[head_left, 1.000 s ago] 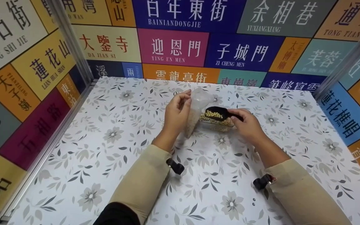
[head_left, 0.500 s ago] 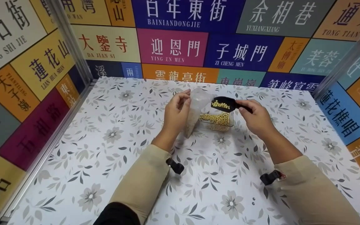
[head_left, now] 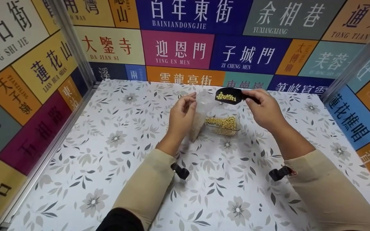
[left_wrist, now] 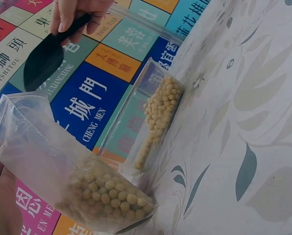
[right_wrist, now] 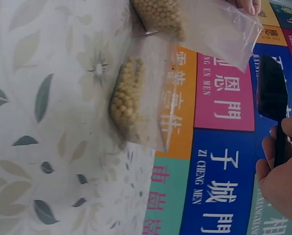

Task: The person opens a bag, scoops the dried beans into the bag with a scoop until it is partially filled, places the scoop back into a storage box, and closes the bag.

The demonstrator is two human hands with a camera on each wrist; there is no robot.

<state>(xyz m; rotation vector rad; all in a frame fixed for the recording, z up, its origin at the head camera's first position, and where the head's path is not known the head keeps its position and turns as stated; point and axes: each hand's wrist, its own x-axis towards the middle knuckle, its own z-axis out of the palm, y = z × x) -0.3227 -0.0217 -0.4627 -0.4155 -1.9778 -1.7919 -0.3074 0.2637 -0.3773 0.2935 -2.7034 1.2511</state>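
Observation:
My right hand (head_left: 265, 110) pinches the handle of a black scoop (head_left: 235, 100), which carries a small load of yellow soybeans (head_left: 226, 96). The scoop hangs above and behind a clear rectangular container (right_wrist: 158, 93) that holds more soybeans (left_wrist: 160, 110). At the container's left, my left hand (head_left: 181, 114) holds a clear plastic bag (left_wrist: 31, 139) near its top. Soybeans (left_wrist: 111, 193) fill the bag's lower part, and its bottom is close to the table. In the left wrist view the scoop's tip is right by the bag's mouth, overlapping its edge.
A white tabletop (head_left: 133, 192) with grey flowers and leaves lies under everything. Panels with coloured street-name signs (head_left: 177, 48) stand behind and at both sides, with metal corner posts (head_left: 79, 48).
My right hand has lifted the scoop with soybeans out of the container, up and slightly backward toward the bag's top. My left hand and the bag have hardly moved.

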